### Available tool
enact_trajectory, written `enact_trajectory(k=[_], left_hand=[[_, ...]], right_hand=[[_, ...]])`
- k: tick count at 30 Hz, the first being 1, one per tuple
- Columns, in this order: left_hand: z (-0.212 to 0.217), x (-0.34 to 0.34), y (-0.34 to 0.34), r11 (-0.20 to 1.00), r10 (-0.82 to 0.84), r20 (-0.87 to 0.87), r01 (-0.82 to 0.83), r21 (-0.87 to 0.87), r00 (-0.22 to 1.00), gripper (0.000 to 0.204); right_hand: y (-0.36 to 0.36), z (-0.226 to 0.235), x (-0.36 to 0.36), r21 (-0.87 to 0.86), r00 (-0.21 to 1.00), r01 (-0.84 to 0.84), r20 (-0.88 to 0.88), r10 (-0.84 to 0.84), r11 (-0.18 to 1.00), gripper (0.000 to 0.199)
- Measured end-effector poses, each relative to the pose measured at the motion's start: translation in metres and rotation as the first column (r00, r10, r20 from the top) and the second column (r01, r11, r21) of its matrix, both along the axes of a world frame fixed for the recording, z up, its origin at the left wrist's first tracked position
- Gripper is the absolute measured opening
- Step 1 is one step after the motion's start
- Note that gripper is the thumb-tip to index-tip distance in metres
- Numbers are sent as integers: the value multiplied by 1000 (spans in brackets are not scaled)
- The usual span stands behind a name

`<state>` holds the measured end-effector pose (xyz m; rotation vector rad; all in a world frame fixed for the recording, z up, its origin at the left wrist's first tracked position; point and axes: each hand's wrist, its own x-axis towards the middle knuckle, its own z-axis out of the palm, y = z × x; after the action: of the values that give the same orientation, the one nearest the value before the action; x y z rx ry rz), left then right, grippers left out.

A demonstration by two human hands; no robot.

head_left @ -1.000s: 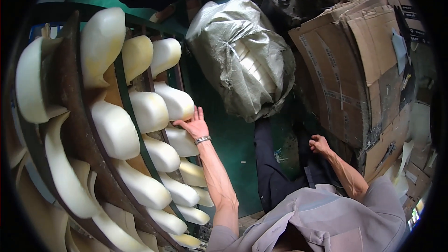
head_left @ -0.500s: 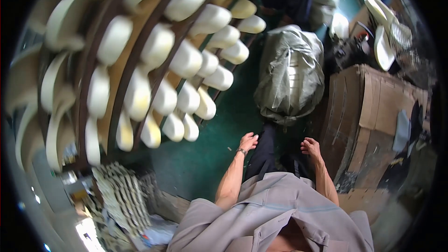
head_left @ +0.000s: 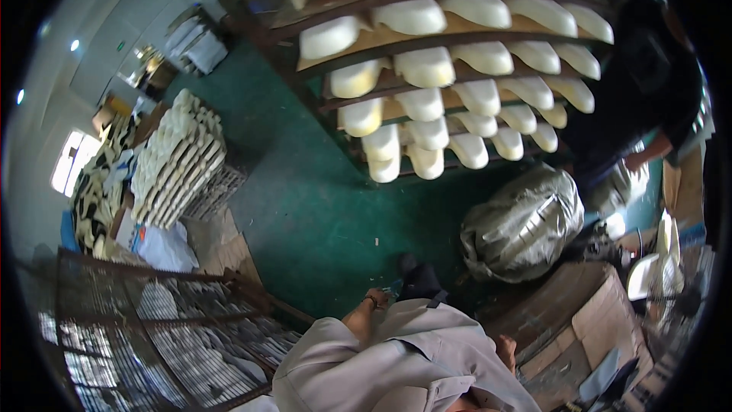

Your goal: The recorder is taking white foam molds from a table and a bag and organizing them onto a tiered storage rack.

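Observation:
My left hand (head_left: 377, 297) hangs low by my dark trouser leg, over the green floor. It is small and blurred, so its fingers do not show clearly; a bluish patch beside it is too small to name. My right hand (head_left: 506, 349) hangs by my side, partly covered by my grey-beige shirt (head_left: 435, 339), nearest to a large cardboard box (head_left: 564, 336). Its fingers cannot be made out. In front of me, a dark rack (head_left: 335, 23) carries rows of cream-white curved moulded pieces (head_left: 424, 67) on sloping shelves.
Right of the rack lies a stuffed grey sack (head_left: 522, 225), with a person in dark clothes (head_left: 640, 84) behind it. Stacked white pieces (head_left: 179, 164) stand at left. A metal mesh rack (head_left: 164, 336) is at lower left. Green floor (head_left: 305, 221) lies between.
My view has swung left, so the rack now sits ahead and the sack and box lie further right. Both hands appear lower and nearer my body. The stack and mesh rack show more fully.

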<state>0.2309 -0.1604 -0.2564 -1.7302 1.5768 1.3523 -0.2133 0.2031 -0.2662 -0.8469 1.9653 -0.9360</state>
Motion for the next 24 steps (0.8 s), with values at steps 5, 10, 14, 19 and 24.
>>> enact_trajectory(k=[5,10,14,19,24], left_hand=[[37,-4,-23,852,493,-101,-503,-143,864,29],[28,46,-46,667,719,-235,-744,-29,654,43],[18,97,-54,585,798,-257,-803,113,545,40],[-3,178,-61,884,-364,-23,337,-323,931,33],[-20,237,-77,930,318,-283,-356,-92,905,23]], right_hand=[[-61,-27,7,-92,985,-37,-170,21,995,18],[-130,-17,64,-197,937,-260,-289,197,945,19],[-168,-10,109,-222,873,-397,-391,292,891,23],[-185,8,125,-209,787,-506,-510,348,837,29],[-247,47,190,253,731,-486,-408,547,837,15]])
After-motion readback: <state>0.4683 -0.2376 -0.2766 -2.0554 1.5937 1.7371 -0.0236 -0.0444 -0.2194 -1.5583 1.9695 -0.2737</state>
